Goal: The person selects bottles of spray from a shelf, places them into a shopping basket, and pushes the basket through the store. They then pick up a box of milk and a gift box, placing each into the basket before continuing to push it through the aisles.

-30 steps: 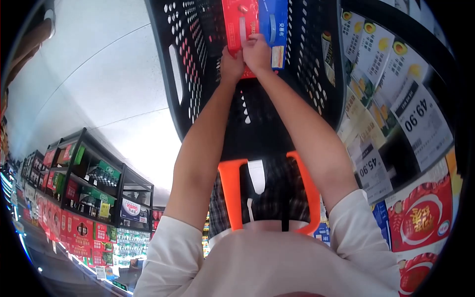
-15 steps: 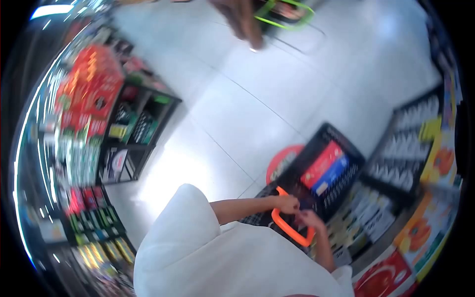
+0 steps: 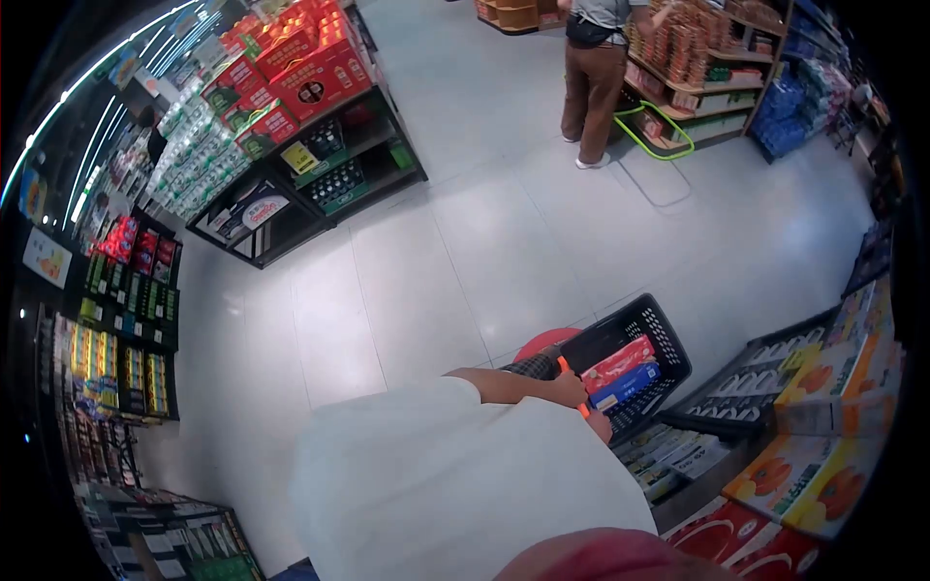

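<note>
A black shopping basket (image 3: pixel 668 334) with perforated walls stands in front of my body, tilted in the view. Inside it lie a red package (image 3: pixel 620 360) and a blue package (image 3: pixel 626 385), side by side. My left hand (image 3: pixel 566 389) is closed around the basket's orange handle (image 3: pixel 562 365). At the handle's other end is my right hand (image 3: pixel 599 426), closed on it and partly hidden by my white shirt. Part of a checkered garment (image 3: pixel 539 365) shows beside the left forearm.
A person in brown trousers (image 3: pixel 591 87) stands ahead, beside a green-framed basket (image 3: pixel 668 145) and a snack shelf. To the left is a display of red boxes (image 3: pixel 320 73). Orange-printed cartons (image 3: pixel 785 474) and a black crate (image 3: pixel 765 387) line the right side.
My view has swung, bringing the person and shelves ahead further into sight. My right hand, previously near my left, now sits at the lower end of the handle.
</note>
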Action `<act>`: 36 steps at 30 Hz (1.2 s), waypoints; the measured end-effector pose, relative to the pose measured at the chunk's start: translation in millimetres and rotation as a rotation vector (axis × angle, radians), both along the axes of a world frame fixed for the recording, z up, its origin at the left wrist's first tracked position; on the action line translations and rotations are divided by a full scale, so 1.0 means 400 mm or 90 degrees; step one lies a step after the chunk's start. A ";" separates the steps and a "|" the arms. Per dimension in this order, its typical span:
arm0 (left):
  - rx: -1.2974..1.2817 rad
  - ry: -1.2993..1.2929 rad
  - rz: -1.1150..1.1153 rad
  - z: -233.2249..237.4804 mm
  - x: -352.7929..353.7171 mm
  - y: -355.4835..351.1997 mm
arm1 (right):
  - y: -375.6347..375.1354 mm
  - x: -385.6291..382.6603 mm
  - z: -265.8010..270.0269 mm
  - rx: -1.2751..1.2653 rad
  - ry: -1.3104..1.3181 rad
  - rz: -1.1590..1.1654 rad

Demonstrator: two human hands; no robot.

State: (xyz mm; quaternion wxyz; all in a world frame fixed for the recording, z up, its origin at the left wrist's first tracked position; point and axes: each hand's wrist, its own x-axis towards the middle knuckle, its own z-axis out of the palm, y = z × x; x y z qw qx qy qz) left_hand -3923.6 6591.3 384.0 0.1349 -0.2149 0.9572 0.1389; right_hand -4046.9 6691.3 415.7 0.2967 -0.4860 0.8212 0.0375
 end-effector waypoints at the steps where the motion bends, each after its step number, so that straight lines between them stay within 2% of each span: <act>1: 0.025 -0.012 -0.023 -0.013 -0.015 0.000 | 0.007 0.000 -0.017 -0.026 -0.007 -0.002; 3: 0.102 -0.016 -0.068 0.057 -0.018 -0.022 | 0.017 -0.010 -0.002 -0.052 -0.022 -0.007; 4: 0.095 -0.053 -0.073 0.143 -0.031 -0.029 | 0.015 -0.007 0.037 -0.050 -0.033 -0.017; 5: 0.120 0.010 -0.086 0.126 -0.038 -0.032 | 0.012 -0.015 0.062 -0.031 -0.048 -0.012; 6: 0.125 -0.134 -0.063 0.136 -0.068 -0.039 | 0.018 -0.026 0.067 -0.017 -0.065 -0.021; 7: 0.113 -0.038 -0.117 0.155 -0.064 -0.046 | 0.026 -0.031 0.028 -0.027 -0.066 0.005; 8: 0.071 -0.136 -0.143 0.094 -0.077 -0.054 | 0.025 -0.044 -0.015 -0.039 -0.062 0.032; 10: 0.106 -0.088 -0.129 0.031 -0.085 -0.080 | 0.021 -0.047 -0.034 -0.091 -0.059 0.009; 12: 0.112 -0.086 -0.119 0.048 -0.094 -0.094 | 0.004 -0.050 0.057 -0.043 -0.097 -0.031; 14: 0.120 -0.069 -0.170 0.015 -0.103 -0.138 | -0.021 -0.053 0.063 -0.011 -0.107 -0.067; 17: 0.232 -0.073 -0.286 -0.068 -0.136 -0.226 | -0.075 -0.077 0.093 0.014 -0.119 -0.088; 20: 0.256 -0.083 -0.348 -0.318 -0.177 -0.305 | -0.120 -0.113 0.077 0.015 -0.128 -0.129; 21: 0.246 -0.071 -0.330 -0.268 -0.197 -0.311 | -0.134 -0.124 0.068 0.014 -0.127 -0.154; 22: 0.235 -0.062 -0.313 -0.119 -0.226 -0.311 | -0.153 -0.135 0.063 0.012 -0.129 -0.181; 23: 0.227 -0.055 -0.296 -0.032 -0.244 -0.320 | -0.169 -0.143 0.069 0.027 -0.117 -0.180; 26: 0.270 -0.095 -0.385 -0.087 -0.304 -0.377 | -0.216 -0.192 0.089 0.055 -0.088 -0.182; 28: 0.288 -0.115 -0.338 -0.017 -0.343 -0.386 | -0.243 -0.224 0.090 0.056 -0.086 -0.187; 29: 0.291 -0.127 -0.312 0.022 -0.365 -0.399 | -0.257 -0.241 0.074 0.125 -0.059 -0.144; 32: 0.283 -0.167 -0.313 0.047 -0.419 -0.431 | -0.288 -0.277 0.065 0.077 -0.069 -0.184; 36: 0.297 -0.125 -0.322 0.088 -0.488 -0.460 | -0.323 -0.344 0.083 0.107 -0.088 -0.195</act>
